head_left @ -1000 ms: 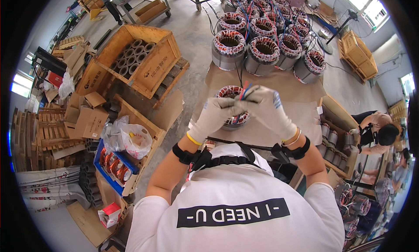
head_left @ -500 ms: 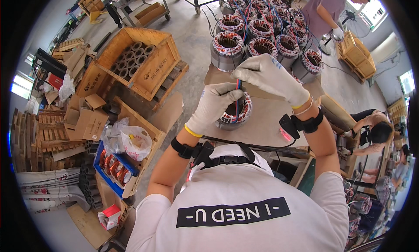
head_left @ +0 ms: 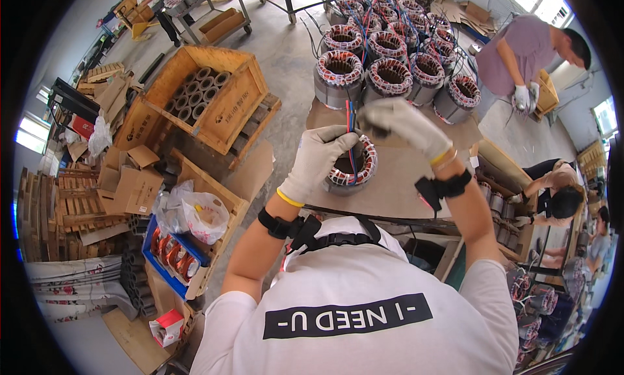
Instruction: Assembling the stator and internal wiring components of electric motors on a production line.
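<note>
My left hand [head_left: 320, 157], in a pale work glove, is closed on a bundle of red, blue and black lead wires [head_left: 351, 118], whose loose ends stick up past my thumb and fingertips. The wires run down to a motor stator [head_left: 354, 170] with a laced winding, standing on the table in front of me. My gloved right hand [head_left: 413, 125] is just right of the wire ends, above the table. Its fingers are smeared by motion, and a dark blur shows at the fingertips; I cannot tell what that is.
Several wound stators [head_left: 390, 76] with loose leads crowd the far part of the table [head_left: 403, 173]. On the left stand a wooden crate [head_left: 227, 102] of metal cylinders and a blue bin [head_left: 170, 261]. A co-worker [head_left: 520, 56] stands at far right; another [head_left: 559, 193] bends over nearer.
My right hand has moved off the wire ends, a little right and down. The left hand keeps its grip on the wires. The far-right co-worker has shifted right and bent lower.
</note>
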`<state>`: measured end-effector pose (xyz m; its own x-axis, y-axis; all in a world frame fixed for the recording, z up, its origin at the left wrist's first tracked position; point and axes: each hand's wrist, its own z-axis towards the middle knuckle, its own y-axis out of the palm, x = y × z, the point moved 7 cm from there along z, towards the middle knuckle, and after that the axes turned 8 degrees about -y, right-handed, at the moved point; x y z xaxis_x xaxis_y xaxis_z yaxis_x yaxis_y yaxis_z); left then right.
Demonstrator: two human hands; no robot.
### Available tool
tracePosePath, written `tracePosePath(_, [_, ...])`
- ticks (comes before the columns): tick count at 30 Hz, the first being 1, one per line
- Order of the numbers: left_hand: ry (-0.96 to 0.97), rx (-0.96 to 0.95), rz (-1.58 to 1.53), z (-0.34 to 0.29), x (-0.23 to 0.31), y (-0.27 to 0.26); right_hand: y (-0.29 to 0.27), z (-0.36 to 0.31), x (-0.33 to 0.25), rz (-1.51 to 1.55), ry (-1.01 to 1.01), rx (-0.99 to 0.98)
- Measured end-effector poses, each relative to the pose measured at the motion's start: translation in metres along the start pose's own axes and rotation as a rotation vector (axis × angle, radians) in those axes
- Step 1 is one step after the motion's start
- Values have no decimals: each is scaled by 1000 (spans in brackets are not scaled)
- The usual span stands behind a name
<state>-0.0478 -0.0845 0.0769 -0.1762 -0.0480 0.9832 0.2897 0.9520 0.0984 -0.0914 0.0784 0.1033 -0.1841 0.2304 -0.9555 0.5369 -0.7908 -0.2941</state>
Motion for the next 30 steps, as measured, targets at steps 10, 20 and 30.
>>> tracePosePath(10, [-158,-22,-266,30,-32,7,95,-79,30,-53,57,582])
tracePosePath(20, [89,-85,1020,49,-69,8,108,-73,16,-878,180,478])
tracePosePath(30, [77,-277,682,138,-47,-20,66,-49,63,-915,610,179])
